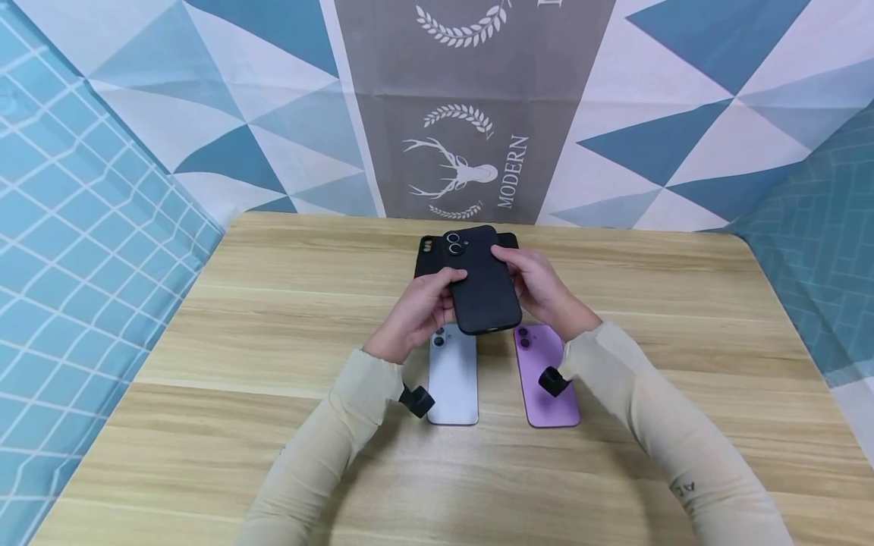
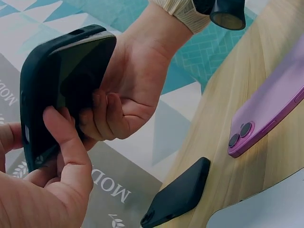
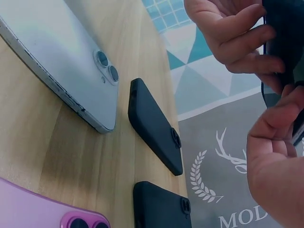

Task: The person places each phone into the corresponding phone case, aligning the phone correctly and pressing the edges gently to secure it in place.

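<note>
Both hands hold a phone in a black case [image 1: 481, 280], its two-lens back facing up in the head view. My left hand [image 1: 429, 302] grips the left side, thumb on the back. On the right side, my right hand [image 1: 539, 284] has its thumb at the edge near the upper corner. From below, the left wrist view shows the dark screen [image 2: 78, 71] with fingers of both hands curled against it. A pale edge of the phone [image 2: 88, 40] shows inside the case rim.
On the wooden table [image 1: 273, 318], a pale blue phone [image 1: 454, 387] and a purple phone [image 1: 542, 402] lie face down below the hands. Behind the held phone lie two black phone cases, one left [image 3: 154, 128] and one right [image 1: 507, 240]. A patterned cloth [image 1: 457, 98] hangs behind.
</note>
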A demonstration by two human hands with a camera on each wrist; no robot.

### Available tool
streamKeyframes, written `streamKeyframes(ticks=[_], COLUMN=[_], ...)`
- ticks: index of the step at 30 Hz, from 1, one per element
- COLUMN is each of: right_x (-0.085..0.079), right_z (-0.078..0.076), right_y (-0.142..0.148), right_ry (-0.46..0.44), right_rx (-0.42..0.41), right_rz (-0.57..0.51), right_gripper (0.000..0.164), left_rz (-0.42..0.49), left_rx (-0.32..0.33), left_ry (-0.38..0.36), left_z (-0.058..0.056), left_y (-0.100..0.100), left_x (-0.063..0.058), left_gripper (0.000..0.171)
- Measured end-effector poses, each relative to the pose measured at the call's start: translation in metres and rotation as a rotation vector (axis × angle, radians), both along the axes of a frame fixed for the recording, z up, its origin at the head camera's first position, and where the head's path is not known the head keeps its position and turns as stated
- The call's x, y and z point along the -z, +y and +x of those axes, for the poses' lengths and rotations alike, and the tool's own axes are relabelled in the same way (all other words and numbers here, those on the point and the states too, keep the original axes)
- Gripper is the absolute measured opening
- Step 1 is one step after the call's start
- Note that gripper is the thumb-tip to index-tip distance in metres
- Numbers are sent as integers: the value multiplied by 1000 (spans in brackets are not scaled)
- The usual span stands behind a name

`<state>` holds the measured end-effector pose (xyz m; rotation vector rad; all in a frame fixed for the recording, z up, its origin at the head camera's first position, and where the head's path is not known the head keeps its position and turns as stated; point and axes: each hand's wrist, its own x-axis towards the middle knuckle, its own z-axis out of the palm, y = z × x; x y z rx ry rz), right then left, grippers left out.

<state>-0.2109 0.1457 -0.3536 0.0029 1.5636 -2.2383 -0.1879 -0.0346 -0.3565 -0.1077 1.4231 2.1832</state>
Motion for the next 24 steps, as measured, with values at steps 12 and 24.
streamKeyframes(ticks=[12,24], right_x=[3,2], right_z=[-2,-5], right_y=[0,3], right_ry=[-20,51], right_rx=[210,315], right_rz=[-137,-158], right_gripper=[18,14], left_rz=[-50,-52], left_rx=[85,119], left_ry=[20,67], left_z=[4,5], left_y=[-2,3], left_x=[3,3], left_gripper=[25,15])
